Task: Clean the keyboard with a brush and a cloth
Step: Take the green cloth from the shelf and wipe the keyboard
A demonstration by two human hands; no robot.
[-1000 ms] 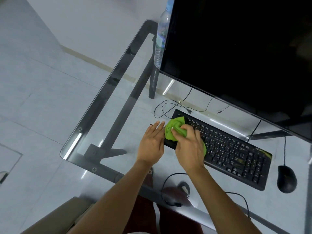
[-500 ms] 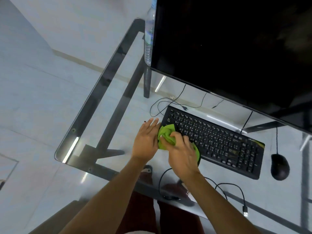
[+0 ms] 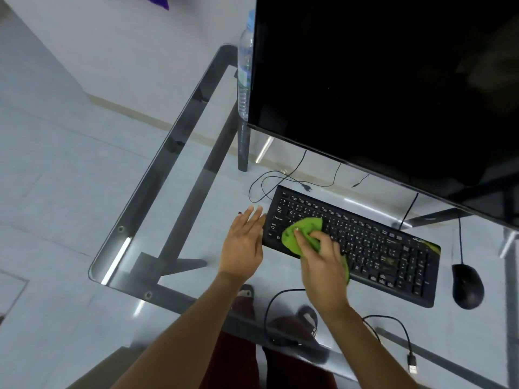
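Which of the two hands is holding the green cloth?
The right hand grips the green cloth on the keyboard. The left hand lies flat and empty beside the keyboard's left end.

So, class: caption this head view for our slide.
Right hand wipes keyboard with green cloth; left hand steadies its end.

Soft green cloth (image 3: 302, 234), black matt plastic keyboard (image 3: 373, 248), clear shiny glass table top (image 3: 174, 209) on a grey metal frame, smooth black plastic mouse (image 3: 467, 286), glossy black screen (image 3: 393, 80), clear plastic water bottle (image 3: 245, 68)
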